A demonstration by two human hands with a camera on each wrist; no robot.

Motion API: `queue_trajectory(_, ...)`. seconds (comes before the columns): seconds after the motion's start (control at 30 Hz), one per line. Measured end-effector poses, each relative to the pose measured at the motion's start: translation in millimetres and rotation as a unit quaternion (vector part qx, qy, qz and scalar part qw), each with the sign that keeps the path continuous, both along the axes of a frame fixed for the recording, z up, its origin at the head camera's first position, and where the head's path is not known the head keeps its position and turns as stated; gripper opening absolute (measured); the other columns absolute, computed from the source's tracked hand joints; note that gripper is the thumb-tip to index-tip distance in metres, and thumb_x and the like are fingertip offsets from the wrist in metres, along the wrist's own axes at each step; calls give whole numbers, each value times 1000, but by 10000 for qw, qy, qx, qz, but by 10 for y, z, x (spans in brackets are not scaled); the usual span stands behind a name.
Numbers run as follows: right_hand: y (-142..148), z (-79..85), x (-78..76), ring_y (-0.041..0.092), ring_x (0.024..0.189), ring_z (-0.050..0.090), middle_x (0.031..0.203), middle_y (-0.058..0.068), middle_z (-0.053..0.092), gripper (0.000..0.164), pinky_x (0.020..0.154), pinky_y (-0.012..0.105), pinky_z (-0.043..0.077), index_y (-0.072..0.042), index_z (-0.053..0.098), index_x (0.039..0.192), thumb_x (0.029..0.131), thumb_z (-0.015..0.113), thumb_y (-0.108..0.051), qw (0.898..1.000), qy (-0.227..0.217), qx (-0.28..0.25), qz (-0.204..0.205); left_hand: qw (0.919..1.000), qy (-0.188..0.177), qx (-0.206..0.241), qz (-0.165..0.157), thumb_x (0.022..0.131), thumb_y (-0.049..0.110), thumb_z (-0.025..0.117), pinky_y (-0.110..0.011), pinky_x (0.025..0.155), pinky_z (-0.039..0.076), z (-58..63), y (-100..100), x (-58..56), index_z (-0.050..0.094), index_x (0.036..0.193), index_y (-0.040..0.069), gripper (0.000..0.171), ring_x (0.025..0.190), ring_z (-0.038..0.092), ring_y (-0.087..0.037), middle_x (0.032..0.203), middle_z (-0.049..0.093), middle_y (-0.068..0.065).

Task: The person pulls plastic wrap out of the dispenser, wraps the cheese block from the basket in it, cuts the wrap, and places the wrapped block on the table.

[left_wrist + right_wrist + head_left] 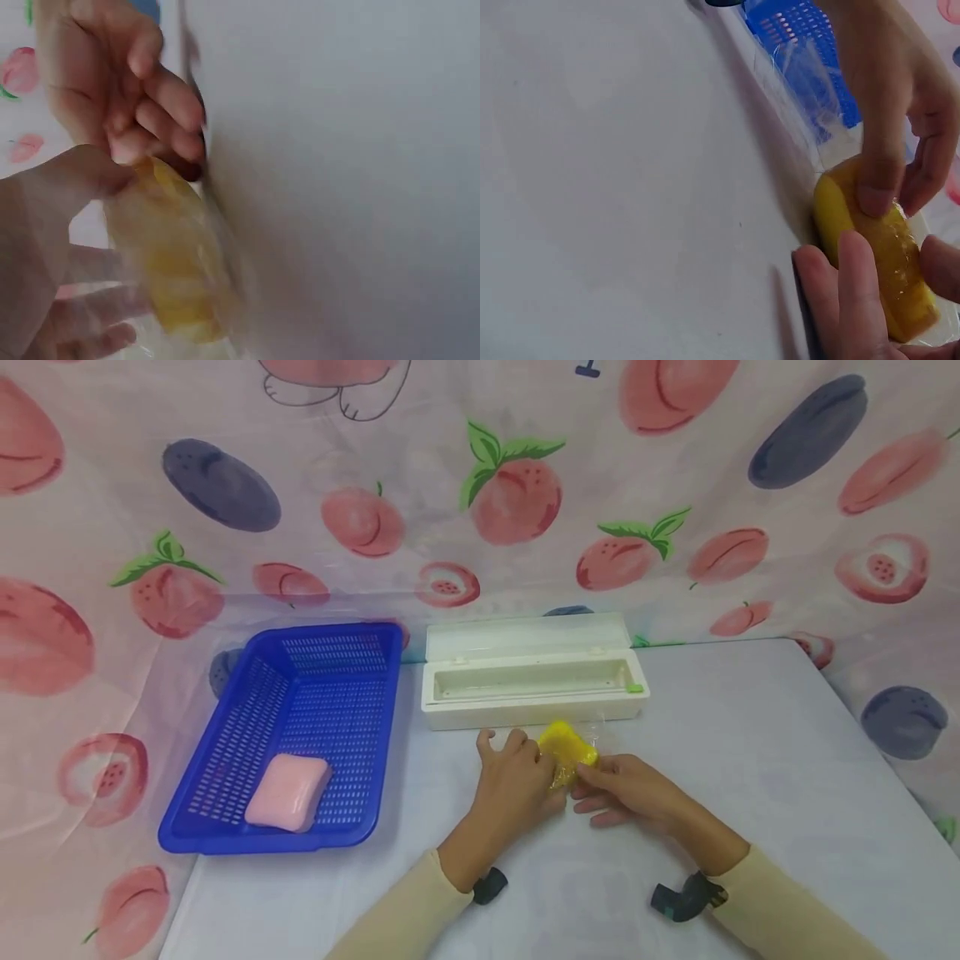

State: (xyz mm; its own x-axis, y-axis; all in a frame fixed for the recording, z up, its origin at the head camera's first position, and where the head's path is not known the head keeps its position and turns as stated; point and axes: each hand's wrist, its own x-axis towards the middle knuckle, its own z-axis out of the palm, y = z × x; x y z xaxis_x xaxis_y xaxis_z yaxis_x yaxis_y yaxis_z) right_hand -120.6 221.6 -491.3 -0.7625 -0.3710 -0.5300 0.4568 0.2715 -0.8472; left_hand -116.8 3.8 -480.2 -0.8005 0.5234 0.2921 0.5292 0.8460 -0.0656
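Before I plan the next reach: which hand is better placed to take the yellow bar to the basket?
Probably the left hand. It is nearer the blue basket and its thumb rests on the yellow bar. The right hand holds the bar too, but is farther from the basket.

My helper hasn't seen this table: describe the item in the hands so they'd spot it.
On the white table, find the long white box with its lid open. Just in front, the left hand and right hand hold a block with clear film. Its bright yellow sets it apart from the box and the pink block in the blue basket.
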Motion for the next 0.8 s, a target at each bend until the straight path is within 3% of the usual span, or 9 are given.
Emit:
queue_trajectory(0.13,-22,-7,41,24,94,76,103,13,76,59,78,39,63,9,55,132,101,61,-41,9999,16,104,-96,9969,-538,516,242,93,62,63,-70,99,33,57,1,153,75,86,22,42,101,58,-19,82,68,4)
queue_trajectory(0.23,2,1,70,24,90,76,97,11,75,52,75,40,64,8,58,126,101,62,-38,9998,27,166,128,9796,-1222,1481,593,98,49,62,-66,98,34,164,-73,244,76,87,22,32,97,59,-19,81,69,6)
queue_trajectory(0.3,28,11,82,24,88,75,95,10,74,48,74,40,64,7,59,123,101,61,-37,9994,10,136,334,9573,-1657,2206,868,99,38,62,-58,95,41,229,-163,258,77,94,19,24,96,60,-19,88,69,4)
queue_trajectory(0.4,58,31,84,24,88,75,95,11,72,44,73,41,64,5,60,121,102,60,-35,9982,-33,66,591,9130,-2386,3065,1245,100,28,61,-43,86,51,279,-321,204,73,112,11,24,97,63,-22,107,69,-4)
queue_trajectory(0.57,64,43,58,26,88,75,96,13,72,47,73,42,64,5,57,127,101,59,-34,9975,-93,50,702,8316,-4163,3436,1309,96,38,68,-38,78,59,189,-500,40,62,129,7,46,93,68,-21,114,70,-8)
queue_trajectory(0.6,62,41,53,26,88,75,97,13,72,48,73,42,64,5,57,128,102,58,-35,9975,-112,56,701,8230,-4370,3426,1199,93,39,71,-36,76,59,162,-514,14,63,127,8,47,91,67,-19,111,71,-7)
queue_trajectory(0.67,55,35,46,26,88,75,98,13,71,50,73,41,64,5,56,131,102,58,-36,9975,-155,58,687,8145,-4572,3443,948,90,36,75,-31,70,56,111,-523,-15,67,117,9,39,82,65,-16,101,71,-4)
queue_trajectory(0.7,51,29,44,26,88,75,99,13,71,51,72,41,64,5,55,131,102,59,-36,9975,-175,50,679,8151,-4566,3472,811,89,32,76,-29,67,55,92,-518,-18,68,110,9,32,78,63,-14,95,70,-3)
queue_trajectory(0.8,39,16,38,25,87,75,99,12,72,53,72,39,64,6,54,133,101,60,-37,9976,-203,20,661,8346,-4237,3499,399,88,21,75,-24,62,49,47,-487,3,70,93,13,11,71,57,-10,81,66,3)
